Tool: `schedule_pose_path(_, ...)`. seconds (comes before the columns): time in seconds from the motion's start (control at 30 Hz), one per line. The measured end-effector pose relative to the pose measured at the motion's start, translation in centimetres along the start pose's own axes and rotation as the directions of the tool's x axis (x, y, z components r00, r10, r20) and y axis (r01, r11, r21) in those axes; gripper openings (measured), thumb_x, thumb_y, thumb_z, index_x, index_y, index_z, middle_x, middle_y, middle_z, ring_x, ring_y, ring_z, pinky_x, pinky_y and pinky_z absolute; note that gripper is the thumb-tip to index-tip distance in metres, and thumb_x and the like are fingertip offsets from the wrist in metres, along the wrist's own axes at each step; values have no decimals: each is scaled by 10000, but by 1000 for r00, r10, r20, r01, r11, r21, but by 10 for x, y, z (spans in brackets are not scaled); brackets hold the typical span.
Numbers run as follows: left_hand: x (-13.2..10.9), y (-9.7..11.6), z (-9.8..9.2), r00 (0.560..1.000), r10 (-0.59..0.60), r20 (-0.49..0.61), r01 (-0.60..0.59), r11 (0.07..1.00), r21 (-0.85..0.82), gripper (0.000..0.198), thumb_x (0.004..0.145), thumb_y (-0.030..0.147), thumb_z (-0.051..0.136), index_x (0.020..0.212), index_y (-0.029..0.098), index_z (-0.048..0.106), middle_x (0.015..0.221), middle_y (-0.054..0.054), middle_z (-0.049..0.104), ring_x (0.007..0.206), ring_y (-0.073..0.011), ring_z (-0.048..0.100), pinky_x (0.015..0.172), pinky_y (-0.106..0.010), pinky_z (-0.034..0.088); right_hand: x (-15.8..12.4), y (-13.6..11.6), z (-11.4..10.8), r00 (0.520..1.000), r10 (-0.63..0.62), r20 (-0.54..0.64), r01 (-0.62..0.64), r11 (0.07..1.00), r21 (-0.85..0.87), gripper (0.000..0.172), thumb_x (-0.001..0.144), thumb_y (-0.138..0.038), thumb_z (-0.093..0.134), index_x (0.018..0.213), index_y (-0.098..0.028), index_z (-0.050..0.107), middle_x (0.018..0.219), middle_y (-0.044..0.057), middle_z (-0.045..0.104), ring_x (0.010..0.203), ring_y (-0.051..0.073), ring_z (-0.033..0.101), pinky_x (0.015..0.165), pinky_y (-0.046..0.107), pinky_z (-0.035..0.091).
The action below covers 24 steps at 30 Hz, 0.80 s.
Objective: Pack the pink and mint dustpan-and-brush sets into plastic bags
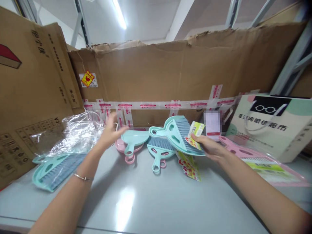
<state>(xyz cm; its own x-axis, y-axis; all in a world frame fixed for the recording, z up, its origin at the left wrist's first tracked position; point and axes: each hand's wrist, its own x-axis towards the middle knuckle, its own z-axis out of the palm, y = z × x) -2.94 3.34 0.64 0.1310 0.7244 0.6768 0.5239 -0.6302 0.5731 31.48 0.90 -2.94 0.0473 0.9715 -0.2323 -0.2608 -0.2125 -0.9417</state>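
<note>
My right hand [207, 144] grips the wide end of a teal dustpan-and-brush set [174, 133], thumb over its yellow-green label card [198, 130]. The set hangs above the table with its handle pointing left. My left hand [110, 131] is raised, fingers apart and holding nothing, between clear plastic bags [80, 130] and a teal dustpan [136, 138]. That dustpan rests on a pink one [120, 146]. Below the held set lies a teal brush [159, 152], with a pink handle [163, 163] showing under it. A printed card [188, 167] lies beside them.
At the left a bagged teal dustpan-and-brush set [58, 170] lies by a large carton [31, 97]. A pink bagged set [263, 159] is at the right, before a paper bag [270, 126]. A taped cardboard wall [161, 74] closes the back of the grey table [151, 201].
</note>
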Motion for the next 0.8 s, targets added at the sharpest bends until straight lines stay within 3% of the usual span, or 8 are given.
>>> schedule_pose_path(0.1,-14,29,55,874,-17,486,241,883,-402,865,586,306,763,1313,258,297,1390,-140,344,1201,-292,441,933,-438,433,-6,11,15,986,15,164,-16,1000,6,182,816,-223,535,709,-121,642,675,83,689,550,160,625,578,284,516)
schedule_pose_path(0.17,-24,42,77,881,5,473,278,804,-526,771,599,289,755,1275,263,384,1335,-119,434,1109,-265,528,853,-381,492,-6,17,20,975,23,221,-10,998,-61,144,776,-257,587,755,-123,635,719,95,687,597,186,636,606,321,522)
schedule_pose_path(0.27,-32,50,85,932,-73,355,275,781,-561,403,684,314,687,1064,226,585,1163,-88,590,1058,-251,565,845,-373,495,3,20,17,991,-127,-51,119,983,-142,242,745,-309,612,936,-166,572,938,109,652,831,233,632,738,388,509)
schedule_pose_path(0.33,-32,51,82,955,-51,292,208,817,-538,314,678,288,694,979,223,632,1124,-76,617,1126,-252,522,945,-394,429,8,16,12,858,-377,-349,298,919,-258,439,743,-386,601,1111,-193,460,1177,131,522,1094,247,511,906,419,425)
schedule_pose_path(0.4,-31,52,78,969,-9,247,137,850,-509,323,676,274,699,989,231,638,1148,-76,610,1173,-255,484,1009,-422,362,7,12,12,603,-677,-421,480,730,-487,612,740,-474,571,1227,-178,347,1303,159,360,1248,251,336,1029,438,282)
schedule_pose_path(0.47,-31,55,77,973,16,232,100,873,-477,356,677,289,698,1023,237,631,1198,-84,585,1193,-266,466,1021,-451,338,0,12,19,419,-892,-168,588,408,-699,631,714,-512,578,1219,-180,395,1308,156,323,1274,276,274,1059,473,203)
schedule_pose_path(0.6,-35,61,79,966,113,233,0,900,-436,407,679,288,704,1073,238,615,1274,-92,532,1252,-271,402,1045,-452,306,-19,21,45,436,-754,491,718,-37,-695,341,727,-427,593,1043,-299,601,1334,69,363,1289,330,252,1038,554,202)
schedule_pose_path(0.8,-33,55,79,927,366,85,-340,913,-225,409,686,314,705,1071,227,603,1190,-121,542,1127,-248,503,969,-417,399,-20,27,62,317,-800,509,723,-143,-675,191,807,-235,507,969,-241,607,1167,120,433,1135,286,429,968,518,340)
